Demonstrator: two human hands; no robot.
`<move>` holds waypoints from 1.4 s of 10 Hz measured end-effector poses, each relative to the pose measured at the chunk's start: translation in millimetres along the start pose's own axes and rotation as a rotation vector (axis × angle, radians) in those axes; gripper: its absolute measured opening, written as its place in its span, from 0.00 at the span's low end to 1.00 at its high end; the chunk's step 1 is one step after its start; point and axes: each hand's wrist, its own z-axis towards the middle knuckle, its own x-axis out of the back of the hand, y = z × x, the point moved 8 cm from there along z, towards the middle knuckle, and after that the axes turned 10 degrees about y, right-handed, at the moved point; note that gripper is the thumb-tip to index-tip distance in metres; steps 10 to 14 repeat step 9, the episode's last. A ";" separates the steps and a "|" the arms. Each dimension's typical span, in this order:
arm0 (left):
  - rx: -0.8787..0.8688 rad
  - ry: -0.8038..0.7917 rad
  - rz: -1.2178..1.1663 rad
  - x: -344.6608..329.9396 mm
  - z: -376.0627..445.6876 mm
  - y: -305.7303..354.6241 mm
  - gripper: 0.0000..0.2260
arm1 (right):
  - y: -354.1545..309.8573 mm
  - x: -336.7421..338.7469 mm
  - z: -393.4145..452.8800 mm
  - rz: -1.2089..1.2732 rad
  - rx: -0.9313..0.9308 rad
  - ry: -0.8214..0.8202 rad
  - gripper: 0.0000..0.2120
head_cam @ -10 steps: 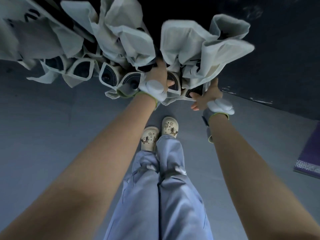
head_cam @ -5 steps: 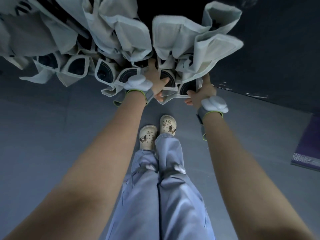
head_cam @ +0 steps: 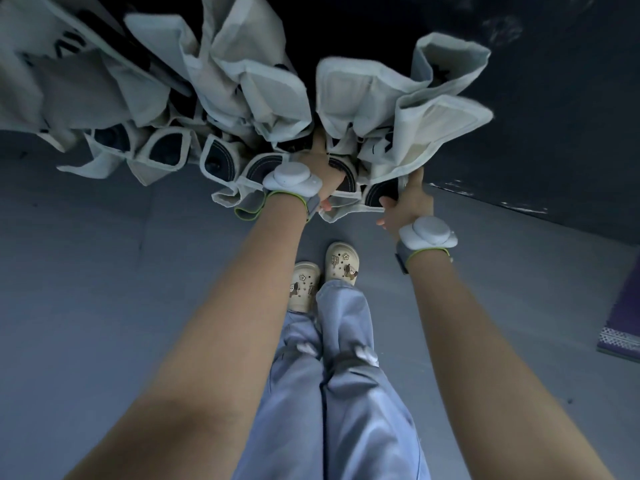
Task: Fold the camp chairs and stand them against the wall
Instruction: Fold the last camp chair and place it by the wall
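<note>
Grey floor (head_cam: 86,289) fills most of the frame, meeting a dark wall (head_cam: 554,133) at the upper right, with a purple mat (head_cam: 623,323) at the right edge. Folded camp chairs (head_cam: 242,98) of pale fabric bunch along the top of the frame against that wall. Left hand (head_cam: 322,171) is buried among the fabric near top centre, its grip hidden so I cannot tell, while right hand (head_cam: 408,202) is clamped on the fabric edge of the rightmost chair (head_cam: 433,109), above the cream clogs (head_cam: 325,275).

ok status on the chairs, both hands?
Left hand gripping the folded chair bundle. Right hand on its right edge, grip unclear. Other folded chairs bunched left, by the dark wall. Floor below unobstructed.
</note>
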 end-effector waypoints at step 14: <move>-0.281 0.200 0.004 29.1 -43.2 -29.2 0.35 | -12.5 8.8 -28.9 -0.149 -0.076 0.014 0.23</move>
